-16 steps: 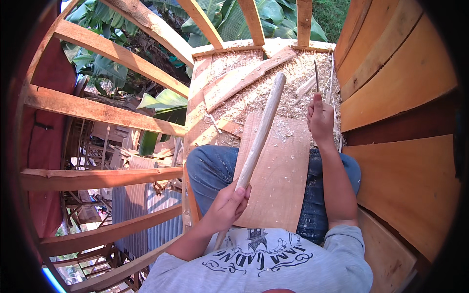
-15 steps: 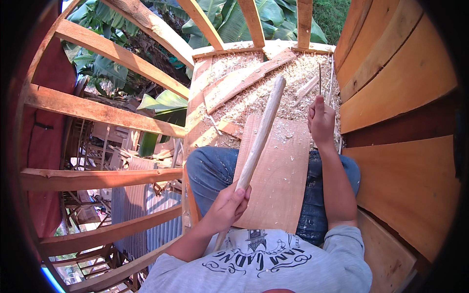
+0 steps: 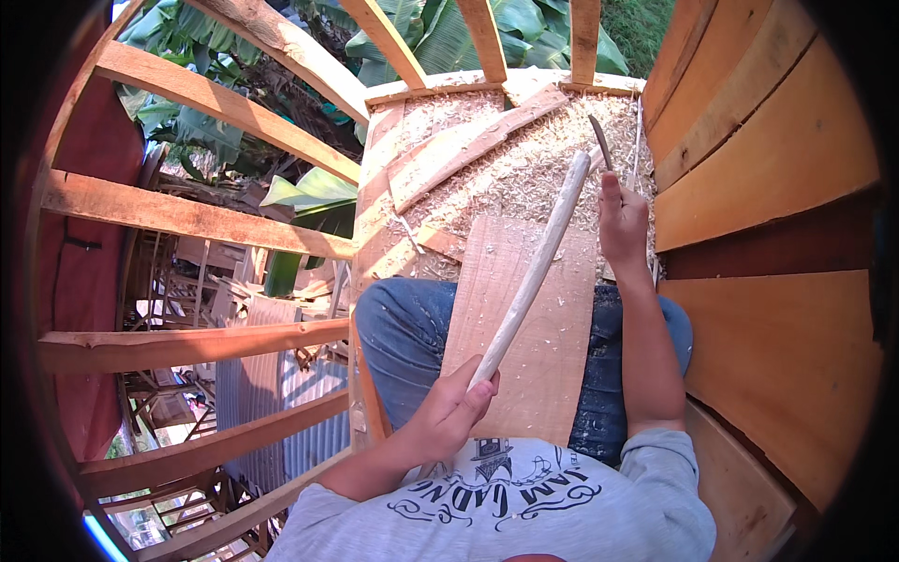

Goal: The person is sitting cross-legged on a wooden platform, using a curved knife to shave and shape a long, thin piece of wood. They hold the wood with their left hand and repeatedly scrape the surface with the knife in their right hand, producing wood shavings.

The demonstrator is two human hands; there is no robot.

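A pale, peeled wooden stick [image 3: 536, 276] slants up and to the right in front of my shirt. My left hand [image 3: 461, 405] is closed round its lower end. In my right hand [image 3: 623, 217] is a knife whose dark, slightly curved blade [image 3: 600, 142] points up and a little left; its handle is hidden in my fist. The stick's far tip is close beside the blade, with no contact that I can make out. Under the stick, a flat wooden board [image 3: 524, 347] lies across my lap between my jeans-clad legs.
Wood shavings [image 3: 562, 122] cover the platform ahead, where a loose plank [image 3: 478, 155] lies aslant. Slatted wooden railing [image 3: 197, 220] curves along the left and far side. A wall of orange-brown boards [image 3: 768, 328] stands close on my right. Banana leaves [image 3: 449, 47] grow beyond the railing.
My left hand has shifted a little right, and the stick's tip has swung right towards the knife. The knife's blade has turned, now showing its side and leaning left.
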